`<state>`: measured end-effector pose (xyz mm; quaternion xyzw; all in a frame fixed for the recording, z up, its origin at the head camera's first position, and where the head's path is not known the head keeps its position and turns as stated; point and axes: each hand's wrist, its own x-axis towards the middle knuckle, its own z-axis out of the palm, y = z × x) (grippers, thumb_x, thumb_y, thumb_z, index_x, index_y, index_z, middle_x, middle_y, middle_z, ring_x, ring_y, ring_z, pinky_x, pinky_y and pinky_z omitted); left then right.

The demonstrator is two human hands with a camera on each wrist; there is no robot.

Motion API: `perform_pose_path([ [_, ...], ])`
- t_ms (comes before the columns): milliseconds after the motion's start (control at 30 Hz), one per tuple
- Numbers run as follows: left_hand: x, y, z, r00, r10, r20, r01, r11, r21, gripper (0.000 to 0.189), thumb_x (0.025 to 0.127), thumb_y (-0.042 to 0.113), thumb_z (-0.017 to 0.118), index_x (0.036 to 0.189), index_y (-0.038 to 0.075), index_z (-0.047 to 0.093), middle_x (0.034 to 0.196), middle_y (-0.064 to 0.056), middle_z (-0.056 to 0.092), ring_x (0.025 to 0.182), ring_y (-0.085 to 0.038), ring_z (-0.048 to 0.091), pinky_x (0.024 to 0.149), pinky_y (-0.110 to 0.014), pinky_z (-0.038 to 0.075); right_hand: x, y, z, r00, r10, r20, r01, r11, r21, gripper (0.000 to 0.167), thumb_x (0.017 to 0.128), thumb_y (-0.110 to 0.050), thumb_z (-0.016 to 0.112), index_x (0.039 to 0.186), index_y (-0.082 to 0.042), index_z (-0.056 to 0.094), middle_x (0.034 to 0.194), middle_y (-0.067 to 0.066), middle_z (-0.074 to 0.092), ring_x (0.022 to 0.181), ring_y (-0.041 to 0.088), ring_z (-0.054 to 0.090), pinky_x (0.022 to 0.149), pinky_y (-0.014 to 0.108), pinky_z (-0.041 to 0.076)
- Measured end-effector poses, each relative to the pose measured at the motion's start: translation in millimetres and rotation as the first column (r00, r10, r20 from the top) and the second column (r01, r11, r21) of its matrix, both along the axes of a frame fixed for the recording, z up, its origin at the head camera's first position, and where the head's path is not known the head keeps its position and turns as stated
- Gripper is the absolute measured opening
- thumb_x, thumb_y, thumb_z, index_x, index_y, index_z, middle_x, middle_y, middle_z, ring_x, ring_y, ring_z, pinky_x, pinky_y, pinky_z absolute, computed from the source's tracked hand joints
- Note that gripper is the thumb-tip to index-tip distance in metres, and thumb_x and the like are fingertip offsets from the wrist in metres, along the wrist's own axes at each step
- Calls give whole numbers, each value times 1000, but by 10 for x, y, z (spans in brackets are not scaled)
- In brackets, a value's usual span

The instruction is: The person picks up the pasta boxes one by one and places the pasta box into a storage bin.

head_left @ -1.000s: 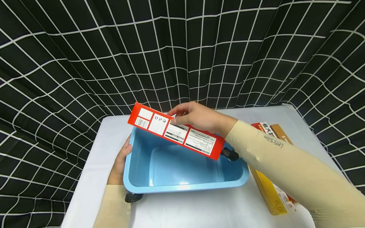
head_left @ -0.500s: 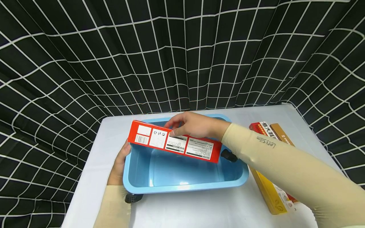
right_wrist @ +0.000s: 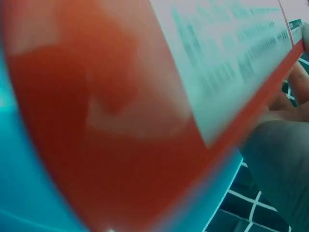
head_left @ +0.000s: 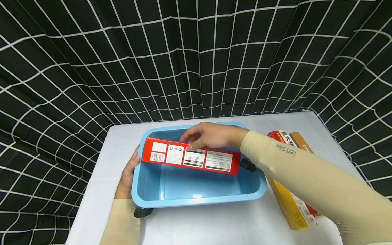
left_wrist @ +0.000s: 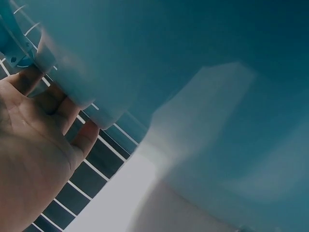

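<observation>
My right hand pinches the upper edge of a long flat red box with white label panels and a barcode. Tilted, the box lies across the inside of a light blue plastic bin, near the bin's far side. In the right wrist view the red box fills most of the picture, with part of the right hand behind its edge. My left hand holds the bin's left side at the rim. The left wrist view shows that hand's bent fingers against the blue wall.
The bin stands on a white-covered table. To its right lie several boxes: a yellow one, a red one with white lettering and a brown one, partly hidden by the right sleeve. A black curtain with white grid lines surrounds the table.
My right hand has lowered the red box from above the far rim into the bin, and the box has turned more level. The left hand stays on the bin.
</observation>
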<state>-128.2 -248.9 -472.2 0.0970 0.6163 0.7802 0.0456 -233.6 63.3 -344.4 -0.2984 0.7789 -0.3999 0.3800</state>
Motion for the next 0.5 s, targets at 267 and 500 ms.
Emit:
perform_pose_path([
  [267,61,35,37,1000,10,-19,-10,1000,14,71,106,38,37,174,24,27,172,-13,32,150,-37,33,111,-48,46,81,-61,-101,996,81,25,-82,994,69,37,100,-20,80,137,-17,77,110,7,71,100,25,70,83,37,58],
  [500,44,41,37,999,20,-30,-20,1000,-6,72,105,40,35,175,22,25,173,-11,33,152,-34,34,121,-55,31,160,-130,-239,992,122,44,-127,984,128,36,99,-18,80,135,-15,77,108,5,71,100,23,69,79,35,58],
])
